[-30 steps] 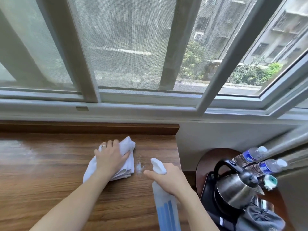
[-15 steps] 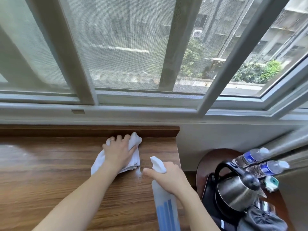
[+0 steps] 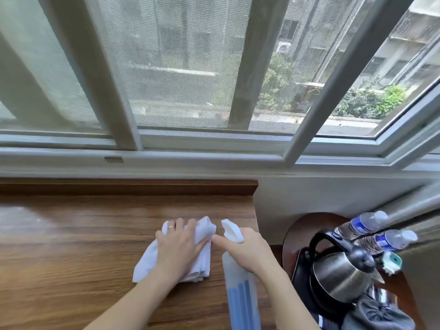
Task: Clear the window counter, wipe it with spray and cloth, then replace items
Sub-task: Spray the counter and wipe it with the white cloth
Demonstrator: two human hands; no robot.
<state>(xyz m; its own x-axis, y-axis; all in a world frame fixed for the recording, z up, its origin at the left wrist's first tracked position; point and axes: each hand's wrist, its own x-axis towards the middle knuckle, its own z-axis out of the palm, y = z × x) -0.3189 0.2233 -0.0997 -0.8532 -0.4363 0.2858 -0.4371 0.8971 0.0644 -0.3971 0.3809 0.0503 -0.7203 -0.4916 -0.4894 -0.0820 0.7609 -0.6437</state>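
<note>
Nearest the viewer, the right hand (image 3: 247,252) gripped the spray bottle (image 3: 240,289) by its neck, index finger extended toward the white nozzle; the bottle's base was cut off by the lower edge. Just left, the left hand (image 3: 179,244) pressed a bunched white cloth (image 3: 202,260) onto the wooden counter (image 3: 71,258), fingers curled over it. Wiping appeared under way near the counter's right end (no items stood on the visible surface), so replacement remained. To the right, a kettle (image 3: 340,277) and two water bottles (image 3: 371,232) waited on a side table (image 3: 297,234), partly cropped. Beyond, the window frame (image 3: 214,158).
</note>
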